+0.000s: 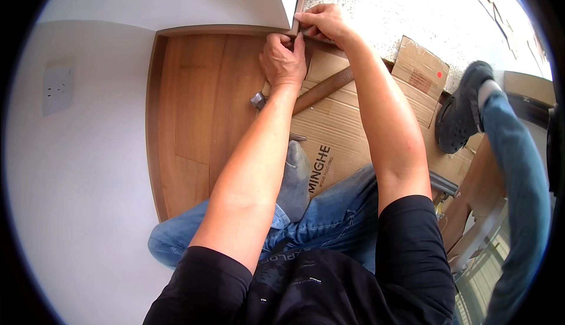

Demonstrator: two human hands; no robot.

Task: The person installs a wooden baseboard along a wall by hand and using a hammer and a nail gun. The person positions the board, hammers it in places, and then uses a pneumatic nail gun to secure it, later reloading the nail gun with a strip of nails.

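A brown skirting board [218, 29] runs along the foot of the white wall to an outer corner, where a short piece of skirting [302, 1] turns away. At that corner my right hand [326, 22] is closed, its thumb and fingers pinching the short piece. My left hand [283, 60] is just nearer, fingers curled and thumb pointing up against the corner joint. What lies between its fingertips is hidden. Below both hands a hammer [321, 92] with a wooden handle lies on flattened cardboard [335, 131], its metal head left of my left wrist.
Wood flooring [194, 101] lies to the left, below a wall socket [57, 89]. My socked foot [296, 178] rests on the cardboard. At right another person's leg [512, 142] stands in a dark clog [458, 116]. A grey metal tool [444, 185] lies past my right elbow; speckled floor [382, 13] lies beyond.
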